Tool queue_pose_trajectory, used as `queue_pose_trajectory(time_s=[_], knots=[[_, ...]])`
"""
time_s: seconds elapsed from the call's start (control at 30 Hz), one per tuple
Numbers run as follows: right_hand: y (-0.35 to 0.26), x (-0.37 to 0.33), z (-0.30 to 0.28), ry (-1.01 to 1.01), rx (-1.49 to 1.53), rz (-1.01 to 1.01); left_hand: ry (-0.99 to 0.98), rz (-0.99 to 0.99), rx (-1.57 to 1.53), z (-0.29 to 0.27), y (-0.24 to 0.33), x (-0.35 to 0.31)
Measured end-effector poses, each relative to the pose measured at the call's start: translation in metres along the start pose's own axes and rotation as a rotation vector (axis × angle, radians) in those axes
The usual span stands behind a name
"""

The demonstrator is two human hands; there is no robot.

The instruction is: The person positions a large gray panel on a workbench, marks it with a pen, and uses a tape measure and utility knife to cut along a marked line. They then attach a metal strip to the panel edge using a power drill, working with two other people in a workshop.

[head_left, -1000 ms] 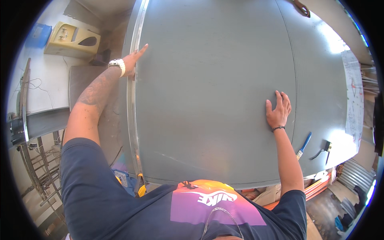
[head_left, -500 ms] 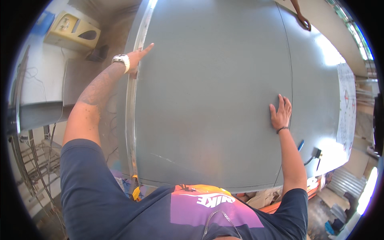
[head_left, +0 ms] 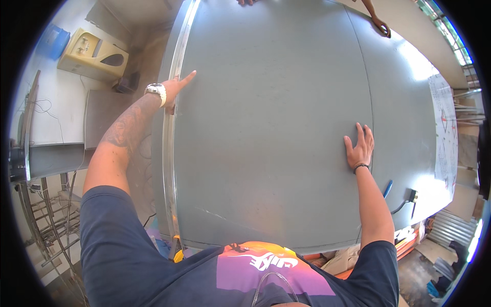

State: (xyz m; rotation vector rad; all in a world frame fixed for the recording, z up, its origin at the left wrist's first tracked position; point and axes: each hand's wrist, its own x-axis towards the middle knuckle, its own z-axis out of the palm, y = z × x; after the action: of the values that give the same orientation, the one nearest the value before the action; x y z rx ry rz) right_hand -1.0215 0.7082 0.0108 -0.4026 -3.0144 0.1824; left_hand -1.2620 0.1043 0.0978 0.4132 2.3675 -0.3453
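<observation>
A large grey sheet (head_left: 276, 138) lies flat in front of me, with a long metal bar (head_left: 170, 148) running along its left side. My left hand (head_left: 175, 92) is on the bar, gripping it, with one finger stretched out over the sheet. Its other fingers are partly hidden. My right hand (head_left: 361, 149) rests palm down on the sheet, fingers spread, just left of a thin dark line that runs along it. A yellow-and-black clamp (head_left: 178, 250) sits at the near end of the bar.
At the far edge are another person's hand (head_left: 381, 27) and, partly cut off, a second hand (head_left: 246, 2). A blue pen (head_left: 388, 189) and a black corded piece (head_left: 412, 196) lie right of my forearm. A cream water dispenser (head_left: 94, 55) stands far left.
The view has shifted slightly, so the sheet and bar sit lower. Another hand has come into view at the far edge. My hands keep their places on the bar and sheet.
</observation>
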Motion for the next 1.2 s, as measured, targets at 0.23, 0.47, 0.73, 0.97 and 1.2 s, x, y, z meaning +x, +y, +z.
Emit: queue_pose_trajectory(time_s=[0.23,0.47,0.73,0.97,1.2], knots=[[0.002,0.000,-0.002,0.007,-0.008,-0.010,-0.005,-0.013,0.011,0.001,0.000,0.003],[0.007,0.002,0.005,0.023,-0.066,-0.036,0.135,0.107,0.009,0.017,-0.014,0.010],[0.004,0.002,0.009,0.001,-0.074,-0.020,0.066,0.055,0.071,0.018,-0.011,0.015],[0.007,0.003,0.010,0.018,-0.088,-0.035,0.063,0.030,0.067,0.018,-0.012,0.016],[0.007,0.002,0.012,0.034,-0.106,-0.038,0.088,0.049,0.053,0.016,-0.012,0.015]])
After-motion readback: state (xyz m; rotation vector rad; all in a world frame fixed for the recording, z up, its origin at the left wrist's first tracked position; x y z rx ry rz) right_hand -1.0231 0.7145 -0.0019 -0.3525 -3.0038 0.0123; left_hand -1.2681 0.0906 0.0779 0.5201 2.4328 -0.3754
